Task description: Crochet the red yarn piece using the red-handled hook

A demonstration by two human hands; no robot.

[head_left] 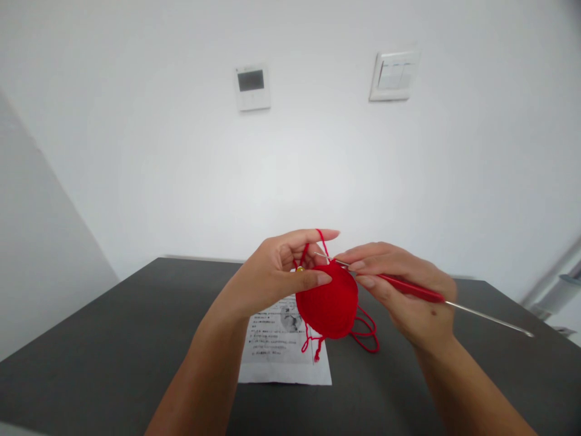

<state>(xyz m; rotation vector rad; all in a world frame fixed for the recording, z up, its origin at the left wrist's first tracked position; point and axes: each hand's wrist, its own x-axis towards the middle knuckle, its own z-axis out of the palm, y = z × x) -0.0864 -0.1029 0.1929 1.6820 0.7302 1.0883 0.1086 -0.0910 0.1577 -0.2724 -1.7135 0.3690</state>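
My left hand pinches a round red crochet piece by its upper left edge, thumb in front. Red yarn loops over its raised index finger. A small yellowish item, perhaps a stitch marker, sits at the piece's edge beside the thumb. Between the thumb and fingers of my right hand is a crochet hook with a red grip and metal ends. Its left tip lies at the top edge of the piece, by the yarn. Short red tails and loose yarn loops hang below.
A printed sheet of paper with text and a grey picture lies on the dark table, partly behind the crochet piece. On the white wall behind are a thermostat-like panel and a light switch. A blurred pipe-like fixture stands at far right.
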